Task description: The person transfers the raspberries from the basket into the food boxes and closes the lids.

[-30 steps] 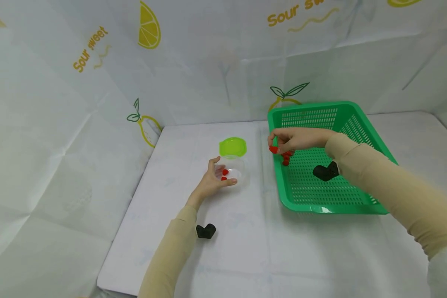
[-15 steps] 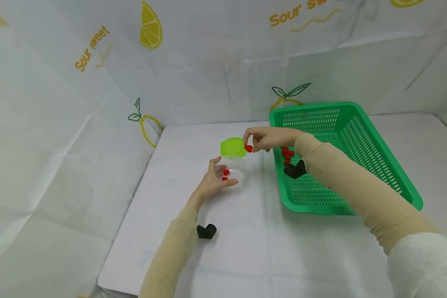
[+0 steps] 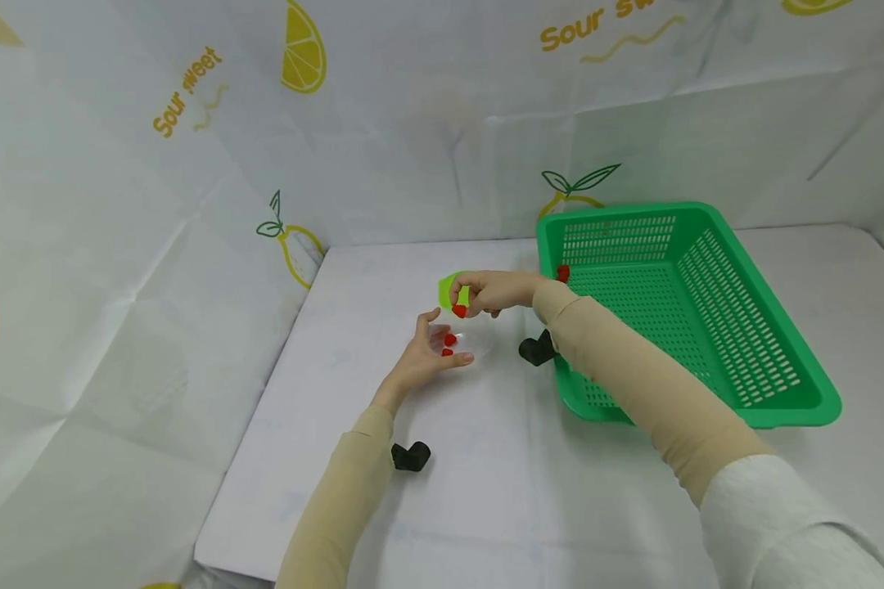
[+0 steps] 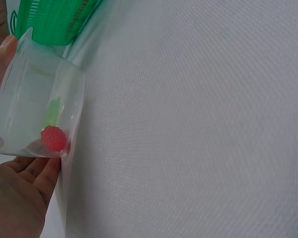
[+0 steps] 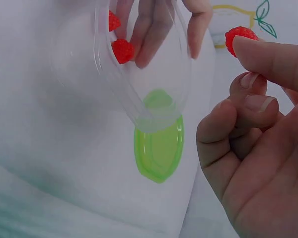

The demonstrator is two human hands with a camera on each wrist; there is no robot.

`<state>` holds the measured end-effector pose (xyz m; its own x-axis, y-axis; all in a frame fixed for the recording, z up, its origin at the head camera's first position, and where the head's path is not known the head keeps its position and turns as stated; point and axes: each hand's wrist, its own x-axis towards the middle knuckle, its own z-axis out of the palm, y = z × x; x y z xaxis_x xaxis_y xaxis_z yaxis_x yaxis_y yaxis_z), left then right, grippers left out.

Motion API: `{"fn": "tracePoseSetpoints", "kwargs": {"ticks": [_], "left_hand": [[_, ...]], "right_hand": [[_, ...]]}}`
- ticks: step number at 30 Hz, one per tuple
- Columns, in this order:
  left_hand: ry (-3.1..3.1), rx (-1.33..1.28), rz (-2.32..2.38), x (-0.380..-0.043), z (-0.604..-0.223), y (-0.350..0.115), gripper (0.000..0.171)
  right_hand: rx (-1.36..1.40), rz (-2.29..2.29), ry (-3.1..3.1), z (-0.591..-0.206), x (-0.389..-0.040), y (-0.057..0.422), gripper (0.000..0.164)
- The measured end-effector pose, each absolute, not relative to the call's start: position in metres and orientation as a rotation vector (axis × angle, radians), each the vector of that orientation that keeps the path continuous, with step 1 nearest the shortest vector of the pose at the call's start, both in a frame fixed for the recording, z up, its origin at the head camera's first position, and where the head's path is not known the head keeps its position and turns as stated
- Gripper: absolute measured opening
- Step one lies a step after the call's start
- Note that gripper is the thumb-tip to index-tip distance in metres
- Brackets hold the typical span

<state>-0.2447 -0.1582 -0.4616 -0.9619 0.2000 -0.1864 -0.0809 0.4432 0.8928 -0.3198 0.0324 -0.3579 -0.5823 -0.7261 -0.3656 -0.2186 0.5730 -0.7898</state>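
Observation:
My left hand point(image 3: 421, 357) holds a clear plastic container point(image 4: 30, 94) on the table, thumb and fingers curved around its side. Two raspberries lie inside; one raspberry point(image 4: 53, 138) shows through the wall in the left wrist view, and the right wrist view has a raspberry point(image 5: 123, 50) near the rim. Above the container, my right hand point(image 3: 499, 291) pinches another raspberry point(image 5: 238, 39) between thumb and finger. A light green lid point(image 5: 160, 153) lies on the table behind the container, partly covered by the right hand in the head view.
To the right stands a green slotted basket point(image 3: 619, 213). Red pieces point(image 3: 563, 272) lie at its left wall, mostly hidden by the right forearm. A white printed sheet point(image 3: 383, 147) hangs behind the table point(image 3: 442, 523). A black mount point(image 3: 538, 349) sits at the right wrist.
The right hand has moved left from the basket to above the container, carrying the raspberry. The left hand has stayed on the container.

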Motion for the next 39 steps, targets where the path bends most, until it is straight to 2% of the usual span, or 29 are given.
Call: {"fn": "tracePoseSetpoints", "kwargs": {"ticks": [14,24,39], "left_hand": [[2.444,0.111,1.522,-0.245,-0.461,-0.160,0.104],[2.451,0.123,1.520,-0.245,-0.462,-0.160,0.108],[2.478,0.132,1.505,-0.244,-0.463,-0.158,0.104]], "right_hand": [[-0.740,-0.833,2.217,-0.380,-0.319,0.016,0.022],[-0.809,-0.750,2.281,-0.382,-0.317,0.013,0.022],[-0.812,-0.575,2.398,-0.382,-0.310,0.011,0.022]]}}
